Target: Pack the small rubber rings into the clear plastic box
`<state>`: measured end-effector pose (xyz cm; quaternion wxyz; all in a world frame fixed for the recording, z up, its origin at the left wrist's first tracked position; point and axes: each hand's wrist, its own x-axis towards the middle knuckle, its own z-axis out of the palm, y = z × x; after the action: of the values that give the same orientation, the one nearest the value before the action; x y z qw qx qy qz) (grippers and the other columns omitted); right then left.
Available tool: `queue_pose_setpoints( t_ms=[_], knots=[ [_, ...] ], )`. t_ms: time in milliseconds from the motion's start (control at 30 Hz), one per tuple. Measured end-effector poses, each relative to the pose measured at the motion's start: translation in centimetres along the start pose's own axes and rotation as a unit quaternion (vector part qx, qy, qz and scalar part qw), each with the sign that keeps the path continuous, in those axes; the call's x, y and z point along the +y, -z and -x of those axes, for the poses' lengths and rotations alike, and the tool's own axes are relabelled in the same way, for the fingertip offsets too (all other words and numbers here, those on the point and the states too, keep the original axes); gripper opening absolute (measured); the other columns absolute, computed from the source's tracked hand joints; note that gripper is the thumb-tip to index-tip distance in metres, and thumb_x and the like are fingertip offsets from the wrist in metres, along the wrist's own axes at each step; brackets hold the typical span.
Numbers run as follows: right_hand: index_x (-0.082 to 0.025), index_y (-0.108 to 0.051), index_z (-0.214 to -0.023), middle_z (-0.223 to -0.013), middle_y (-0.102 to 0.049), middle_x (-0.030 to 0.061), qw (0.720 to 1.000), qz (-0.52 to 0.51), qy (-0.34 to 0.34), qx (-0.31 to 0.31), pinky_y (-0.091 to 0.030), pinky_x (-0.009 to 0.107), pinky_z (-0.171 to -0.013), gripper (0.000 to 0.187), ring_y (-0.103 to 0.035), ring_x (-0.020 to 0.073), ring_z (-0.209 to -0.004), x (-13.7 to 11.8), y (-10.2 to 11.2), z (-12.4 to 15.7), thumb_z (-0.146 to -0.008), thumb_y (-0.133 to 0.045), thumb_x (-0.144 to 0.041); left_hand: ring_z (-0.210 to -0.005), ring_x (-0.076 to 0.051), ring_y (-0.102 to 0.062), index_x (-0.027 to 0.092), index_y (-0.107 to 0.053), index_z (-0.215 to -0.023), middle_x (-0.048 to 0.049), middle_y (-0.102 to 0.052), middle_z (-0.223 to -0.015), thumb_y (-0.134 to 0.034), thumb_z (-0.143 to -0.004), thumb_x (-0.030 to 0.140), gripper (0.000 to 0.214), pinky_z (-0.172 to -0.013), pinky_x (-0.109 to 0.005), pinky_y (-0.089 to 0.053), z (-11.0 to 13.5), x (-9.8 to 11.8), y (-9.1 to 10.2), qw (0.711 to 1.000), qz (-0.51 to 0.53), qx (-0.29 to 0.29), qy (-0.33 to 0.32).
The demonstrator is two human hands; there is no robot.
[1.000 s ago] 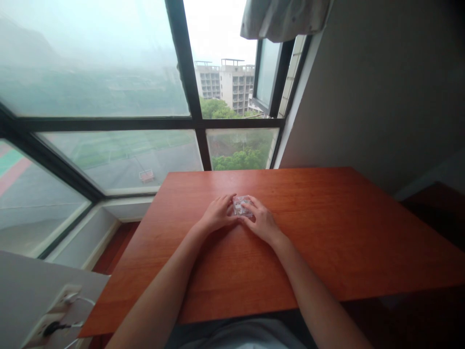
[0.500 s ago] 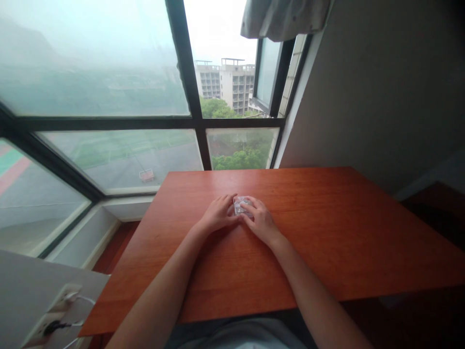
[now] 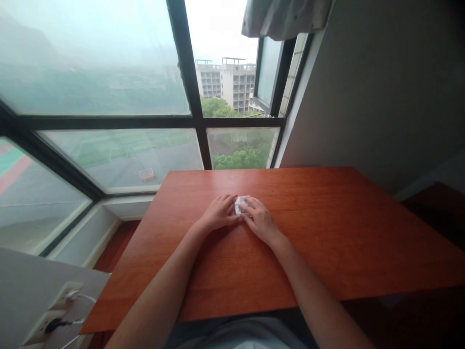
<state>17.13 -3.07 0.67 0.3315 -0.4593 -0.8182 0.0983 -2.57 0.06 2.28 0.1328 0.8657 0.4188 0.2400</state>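
A small clear plastic box [image 3: 240,203], its contents too small to make out, is on or just above the wooden table [image 3: 327,228] near its middle. My left hand [image 3: 220,212] grips the box's left side, fingers at the far edge and thumb at the near edge. Curled over the right side is my right hand [image 3: 259,218], its thumb near the front edge and a finger across the top. Those fingers hide the box's right part.
Beyond the table stands a dark-framed window [image 3: 198,121], with one pane swung outward. A grey curtain [image 3: 285,19] hangs at the top right. Low on the left wall, plugs with cords sit in a power socket [image 3: 54,322].
The top of the box looks whiter and brighter, and its outline has shifted slightly, as if tilted. Both hands keep nearly the same place on it.
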Motion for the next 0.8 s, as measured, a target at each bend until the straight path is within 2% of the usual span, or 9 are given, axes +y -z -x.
queue_pose_setpoints(
  t_ms=[167, 300, 567, 667, 800],
  knots=[
    [-0.023, -0.068, -0.11, -0.13, -0.056, 0.0072, 0.997, -0.067, -0.013, 0.019, -0.036, 0.037, -0.108, 0.028, -0.046, 0.0198, -0.125, 0.5, -0.3, -0.2, -0.092, -0.047, -0.024, -0.089, -0.021, -0.056, 0.019, -0.054, -0.115, -0.0069, -0.061, -0.1, -0.063, -0.076, 0.052, 0.052, -0.08, -0.032, -0.043, -0.2, 0.4, 0.7, 0.999, 0.031, -0.013, -0.001],
    [-0.022, -0.068, -0.11, -0.13, -0.056, 0.0073, 0.997, -0.073, -0.018, 0.023, -0.037, 0.037, -0.108, 0.028, -0.047, 0.0199, -0.125, 0.8, -0.7, -0.2, -0.091, -0.048, -0.023, -0.083, -0.019, -0.054, 0.02, -0.057, -0.108, -0.0055, -0.06, -0.093, -0.061, -0.078, 0.055, 0.047, -0.075, -0.03, -0.042, -0.3, 0.7, 0.8, 1.0, 0.02, -0.021, 0.001],
    [-0.024, -0.067, -0.109, -0.13, -0.056, 0.0065, 0.995, -0.095, -0.032, 0.022, -0.038, 0.04, -0.106, 0.027, -0.048, 0.0208, -0.125, 1.0, -0.7, -0.2, -0.089, -0.048, -0.021, -0.086, -0.02, -0.055, 0.02, -0.057, -0.11, -0.0062, -0.059, -0.097, -0.063, -0.077, 0.05, 0.044, -0.076, -0.029, -0.043, -0.4, 0.6, 0.7, 0.999, 0.023, -0.026, 0.004],
    [-0.021, -0.063, -0.111, -0.13, -0.056, 0.0089, 0.994, -0.099, -0.03, 0.031, -0.037, 0.04, -0.107, 0.029, -0.047, 0.0212, -0.125, 0.7, -0.8, -0.1, -0.086, -0.049, -0.02, -0.088, -0.021, -0.055, 0.021, -0.056, -0.114, -0.0066, -0.059, -0.1, -0.063, -0.076, 0.051, 0.049, -0.079, -0.031, -0.043, -0.3, 0.5, 0.7, 0.999, 0.022, -0.028, 0.009],
    [-0.016, -0.055, -0.114, -0.131, -0.051, 0.014, 0.995, -0.08, -0.031, 0.042, -0.036, 0.04, -0.107, 0.037, -0.043, 0.0241, -0.127, 0.3, -1.3, 0.3, -0.079, -0.059, -0.025, -0.094, -0.022, -0.056, 0.02, -0.053, -0.121, -0.0079, -0.059, -0.106, -0.06, -0.08, 0.05, 0.052, -0.084, -0.033, -0.044, -0.1, 0.2, 0.8, 0.999, 0.041, -0.022, 0.016]
  ],
)
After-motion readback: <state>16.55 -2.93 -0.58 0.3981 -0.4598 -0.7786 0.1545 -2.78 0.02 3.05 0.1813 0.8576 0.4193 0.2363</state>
